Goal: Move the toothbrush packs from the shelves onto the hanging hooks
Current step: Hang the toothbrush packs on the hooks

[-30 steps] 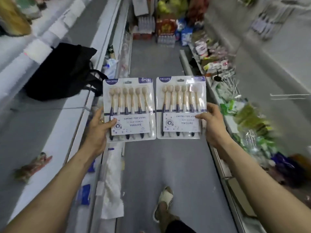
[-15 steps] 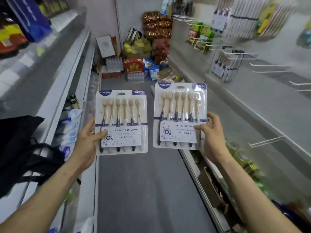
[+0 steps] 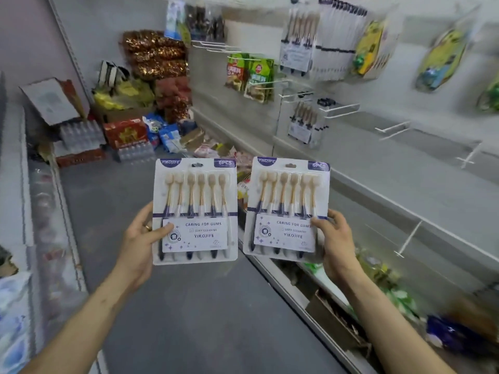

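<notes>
I hold two flat white toothbrush packs upright over the aisle. My left hand (image 3: 140, 238) grips the left pack (image 3: 195, 201) by its lower left edge, thumb on the front label. My right hand (image 3: 333, 244) grips the right pack (image 3: 287, 198) by its lower right edge. Each pack shows several beige-headed brushes and a hang hole at the top. On the wall panel to the right, bare white hooks (image 3: 391, 128) stick out. More toothbrush packs (image 3: 303, 125) hang there, with a fuller row of hung packs (image 3: 318, 41) higher up.
Green snack bags (image 3: 251, 76) hang left of the toothbrush hooks. A lower hook (image 3: 409, 238) juts out near my right hand. The right-hand shelf (image 3: 378, 292) below holds mixed goods. Boxes, bottled water (image 3: 81, 136) and sacks pile up at the aisle's far end.
My view has swung up and to the right, from the floor and left shelf to the hook wall. Both packs stay side by side in my hands, now nearer the hooks.
</notes>
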